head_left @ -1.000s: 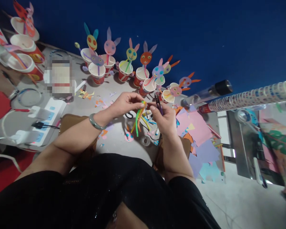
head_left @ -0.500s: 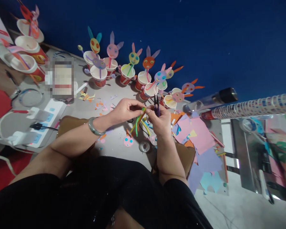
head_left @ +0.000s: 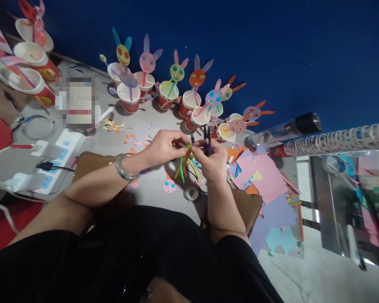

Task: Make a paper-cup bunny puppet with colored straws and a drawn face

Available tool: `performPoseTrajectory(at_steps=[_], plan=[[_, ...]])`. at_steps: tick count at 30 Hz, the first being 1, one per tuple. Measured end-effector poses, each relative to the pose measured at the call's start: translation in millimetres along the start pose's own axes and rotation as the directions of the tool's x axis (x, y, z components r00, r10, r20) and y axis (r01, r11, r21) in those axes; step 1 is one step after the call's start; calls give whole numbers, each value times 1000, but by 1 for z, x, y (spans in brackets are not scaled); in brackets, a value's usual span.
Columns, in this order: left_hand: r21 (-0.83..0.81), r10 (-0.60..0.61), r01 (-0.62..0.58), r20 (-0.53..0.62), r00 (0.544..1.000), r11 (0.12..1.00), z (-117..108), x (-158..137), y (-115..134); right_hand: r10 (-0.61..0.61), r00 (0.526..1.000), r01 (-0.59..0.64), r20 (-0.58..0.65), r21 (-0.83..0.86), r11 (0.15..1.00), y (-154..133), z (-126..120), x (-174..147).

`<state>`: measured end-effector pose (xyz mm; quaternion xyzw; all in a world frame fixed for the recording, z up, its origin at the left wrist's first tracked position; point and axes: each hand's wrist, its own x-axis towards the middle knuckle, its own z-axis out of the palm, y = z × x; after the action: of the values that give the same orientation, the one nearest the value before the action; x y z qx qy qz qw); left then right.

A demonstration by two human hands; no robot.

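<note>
Left hand (head_left: 164, 145): raised over the middle of the grey table (head_left: 151, 191), fingers closed in a pinch on the top ends of a bunch of paper strips (head_left: 183, 162), green, orange and yellow, which hang down from the pinch. A pale green bangle (head_left: 122, 169) sits on the wrist.

Right hand (head_left: 212, 162): just beside the left, fingertips nearly touching it at the strips; closed around small dark scissors (head_left: 207, 141) whose blades stick up above the knuckles.

Below the hands, on the table: a pink paper disc (head_left: 169, 186) with blue dots, a small roll of clear tape (head_left: 191, 193), scattered offcuts. Little bare surface remains there.

Far edge, against the blue wall (head_left: 271, 50): a curved row of red paper cups with paper bunny faces (head_left: 177, 84) on sticks, standing close together, well apart from the hands.

Right side: loose sheets of coloured paper (head_left: 262, 176), pink, lilac and blue, overlapping and reaching past the table's right edge. Beyond them a long patterned roll (head_left: 334, 141) and a clear tube with a black cap (head_left: 290, 128) lie crosswise.

Left side: a white power strip (head_left: 55, 158) with a black plug, white cable looped beside it, more cups (head_left: 34, 80) at the corner.

Near edge: the person's dark clothing (head_left: 129, 256) covers it; both forearms cross it.
</note>
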<state>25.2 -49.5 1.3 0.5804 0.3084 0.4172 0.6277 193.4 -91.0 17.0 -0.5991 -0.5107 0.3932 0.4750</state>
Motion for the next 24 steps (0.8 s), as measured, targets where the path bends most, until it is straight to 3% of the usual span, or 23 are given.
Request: performPoseTrajectory(at_steps=[14, 19, 24], plan=[[38, 11, -11, -7, 1000, 999, 4, -4, 1, -50, 998, 49, -26, -37, 998, -3, 1, -4], [-26, -22, 23, 12, 1000, 999, 0, 0, 2, -21, 998, 24, -58, 48, 999, 4, 2, -2], [-43, -40, 39, -15, 999, 998, -8, 5, 4, 70, 997, -61, -19, 302, 951, 11, 0, 3]])
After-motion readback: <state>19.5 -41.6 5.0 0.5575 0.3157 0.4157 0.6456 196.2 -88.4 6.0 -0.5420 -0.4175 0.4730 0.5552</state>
